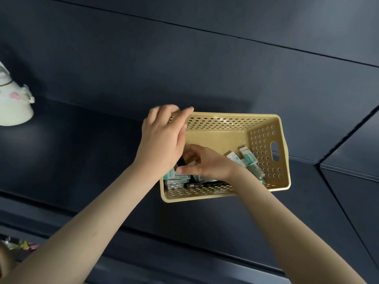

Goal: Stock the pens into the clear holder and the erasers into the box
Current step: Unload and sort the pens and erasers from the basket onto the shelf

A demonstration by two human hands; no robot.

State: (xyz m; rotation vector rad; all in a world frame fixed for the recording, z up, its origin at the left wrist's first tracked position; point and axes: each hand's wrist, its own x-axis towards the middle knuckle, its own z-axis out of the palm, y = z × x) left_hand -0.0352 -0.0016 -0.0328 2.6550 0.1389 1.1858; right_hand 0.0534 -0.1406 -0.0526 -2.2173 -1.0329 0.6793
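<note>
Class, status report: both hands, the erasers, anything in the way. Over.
Left hand grips basket rim. Right hand down among erasers, grip unclear. Dark pens mixed in beneath.

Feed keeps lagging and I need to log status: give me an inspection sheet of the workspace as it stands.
Surface: dark shelf under the basket.
Job's things: tan perforated basket holds boxed erasers and a dark pen-like thing; clear holder not in view.
Clutter: white pot at left; wrapped bits at lower left.
Grippers: left hand grips the basket's far-left corner; right hand is inside it, fingers curled over erasers; what it holds is unclear.
Cables: nothing seen.
Surroundings: dark panels behind.
</note>
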